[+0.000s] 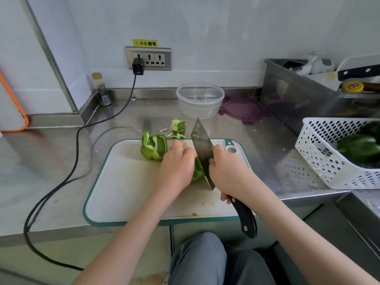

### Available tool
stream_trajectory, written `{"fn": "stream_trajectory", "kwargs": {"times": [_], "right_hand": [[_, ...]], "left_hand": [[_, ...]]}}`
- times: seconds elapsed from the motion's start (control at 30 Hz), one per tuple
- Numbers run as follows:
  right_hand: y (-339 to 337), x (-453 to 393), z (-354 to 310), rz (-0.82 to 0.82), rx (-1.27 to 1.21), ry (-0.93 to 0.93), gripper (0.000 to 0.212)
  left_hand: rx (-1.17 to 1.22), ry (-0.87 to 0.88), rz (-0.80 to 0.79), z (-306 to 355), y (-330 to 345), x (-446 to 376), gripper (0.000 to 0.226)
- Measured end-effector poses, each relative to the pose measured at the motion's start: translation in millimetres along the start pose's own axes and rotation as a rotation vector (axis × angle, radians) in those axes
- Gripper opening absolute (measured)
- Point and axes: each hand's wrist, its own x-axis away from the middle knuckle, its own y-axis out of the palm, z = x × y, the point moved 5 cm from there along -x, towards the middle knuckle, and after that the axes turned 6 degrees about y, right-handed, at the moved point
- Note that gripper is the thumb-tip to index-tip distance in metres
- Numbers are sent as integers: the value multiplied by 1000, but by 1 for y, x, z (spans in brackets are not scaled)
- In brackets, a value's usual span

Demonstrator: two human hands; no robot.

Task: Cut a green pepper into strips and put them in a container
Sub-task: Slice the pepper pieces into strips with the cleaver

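Observation:
On the white cutting board (127, 192) with a teal rim, my left hand (177, 163) presses down on a piece of green pepper (197, 171), mostly hidden under the fingers. My right hand (228, 175) grips the black handle of a cleaver (202, 149), whose blade stands on the pepper piece right beside my left fingers. A second, larger pepper piece (154, 147) lies at the board's far edge. Beyond the board stands an empty clear plastic container (200, 99).
The pepper core and scraps (178, 127) lie on the steel counter behind the board. A purple lid (244, 109) is next to the container. A white basket (320, 159) with whole peppers sits at right, a steel bin (298, 95) behind it. A black cable (78, 145) runs along the left.

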Motion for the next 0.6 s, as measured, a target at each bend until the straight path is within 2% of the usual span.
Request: {"fn": "stream_trajectory", "kwargs": {"times": [0.13,0.23,0.33,0.4,0.5,0.6], "right_hand": [[-2,-11,-3,-69,-17,43,9],[-3,-14,-13,18,35,-8,8],[-4,-14,-16,20,33,-16,21],[-6,-15,-9,-42,-23,29,11],[-8,-13,-7,-19,3,25,5],[-1,-12,-20,-35,114,28,24]], "left_hand": [[37,-4,31,-4,0,-2,14],[97,-13,36,-7,0,2,15],[179,-1,88,-8,-7,7,13],[192,-17,97,-11,-12,9,12],[175,7,89,-10,-15,15,12],[154,33,87,-9,-12,16,14]]}}
